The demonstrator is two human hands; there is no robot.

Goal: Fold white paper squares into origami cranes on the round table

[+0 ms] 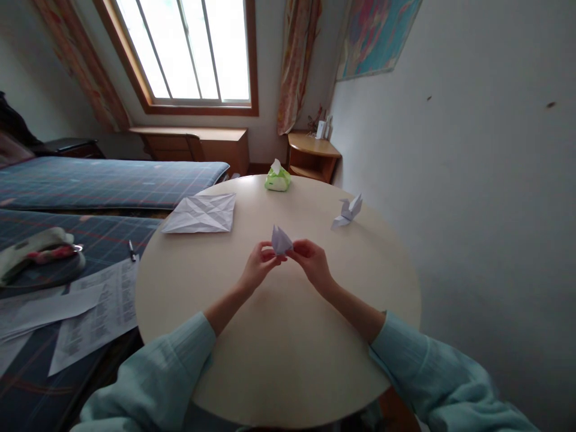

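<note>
A small folded piece of white paper (pixel 281 240) with pointed tips is held up over the middle of the round table (pixel 288 336). My left hand (pixel 261 263) pinches its lower left side, fingers closed on it. On the other side, my right hand (pixel 312 261) grips the lower right corner between thumb and fingers. The finer folds are too small to make out. To the right on the table stands a folded paper crane (pixel 348 211). A creased, unfolded sheet of white paper (pixel 202 213) lies at the left.
At the table's far edge sits a green tissue pack (pixel 278 178). Left of the table, a bed (pixel 112 225) carries printed sheets (pixel 99 306), a pen (pixel 131 251) and a white bag-like item (pixel 40 252). A wall (pixel 472 180) runs along the right.
</note>
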